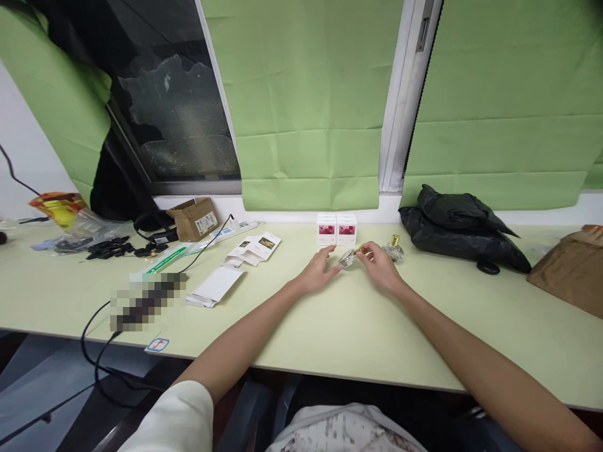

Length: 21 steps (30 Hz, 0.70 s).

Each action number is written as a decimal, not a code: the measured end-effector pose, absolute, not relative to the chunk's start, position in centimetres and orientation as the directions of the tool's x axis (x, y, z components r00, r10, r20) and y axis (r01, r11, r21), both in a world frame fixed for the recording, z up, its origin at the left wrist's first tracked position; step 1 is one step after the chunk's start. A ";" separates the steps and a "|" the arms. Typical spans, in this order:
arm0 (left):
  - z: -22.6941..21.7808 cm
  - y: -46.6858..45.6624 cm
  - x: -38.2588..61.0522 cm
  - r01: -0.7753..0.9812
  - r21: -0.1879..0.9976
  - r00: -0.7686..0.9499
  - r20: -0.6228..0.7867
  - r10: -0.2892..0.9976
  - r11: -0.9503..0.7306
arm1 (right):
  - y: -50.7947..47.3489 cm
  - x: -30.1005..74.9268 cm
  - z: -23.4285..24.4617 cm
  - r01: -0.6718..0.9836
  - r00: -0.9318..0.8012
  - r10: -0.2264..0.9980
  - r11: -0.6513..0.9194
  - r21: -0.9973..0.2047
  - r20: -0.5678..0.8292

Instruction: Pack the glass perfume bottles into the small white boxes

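Just in front of the small white boxes (336, 231) with pink flower pictures, a clear glass perfume bottle (347, 258) is tilted on its side. My right hand (380, 269) pinches its gold neck end between thumb and fingers. To the left of the bottle is my left hand (316, 274), fingers apart, with the thumb tip at or very near the glass; contact is hard to make out. A second glass bottle with a gold top (394, 246) stands beside my right hand, partly hidden by it.
Flat white cartons (217, 285) and picture cartons (257, 248) lie left. Farther left are a blurred dark object (148, 301) with cables, a brown box (194, 220) and black parts (110, 248). Right are black plastic bags (461, 232) and a brown package (572, 270).
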<state>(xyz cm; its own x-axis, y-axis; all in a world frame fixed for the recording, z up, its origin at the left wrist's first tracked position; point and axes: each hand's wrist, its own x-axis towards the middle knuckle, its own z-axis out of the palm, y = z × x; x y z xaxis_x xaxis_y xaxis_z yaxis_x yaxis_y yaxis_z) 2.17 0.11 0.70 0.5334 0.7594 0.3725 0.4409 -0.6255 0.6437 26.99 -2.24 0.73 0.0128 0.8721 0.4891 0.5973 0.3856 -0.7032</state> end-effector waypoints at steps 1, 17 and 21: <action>0.7 0.0 2.2 0.435 0.656 0.528 0.369 0.765 -0.617 | -2.2 26.9 0.8 0.573 0.015 0.859 0.412 -0.709 0.511; 1.6 -1.5 3.0 0.364 0.689 0.577 0.361 0.733 -0.626 | -4.5 25.0 2.2 0.268 -0.157 0.875 0.485 -0.833 0.459; 1.4 -1.3 3.3 0.407 0.646 0.584 0.360 0.727 -0.646 | -5.1 24.6 2.5 0.245 -0.176 0.888 0.457 -0.855 0.424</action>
<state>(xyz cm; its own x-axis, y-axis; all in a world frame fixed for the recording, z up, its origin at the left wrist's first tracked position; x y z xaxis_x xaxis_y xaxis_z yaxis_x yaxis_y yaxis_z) 3.32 -1.30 1.43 0.5843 0.7273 0.3602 0.4067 -0.6464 0.6456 24.57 -5.06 2.50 -0.1760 0.8882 0.4245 0.2453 0.4572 -0.8549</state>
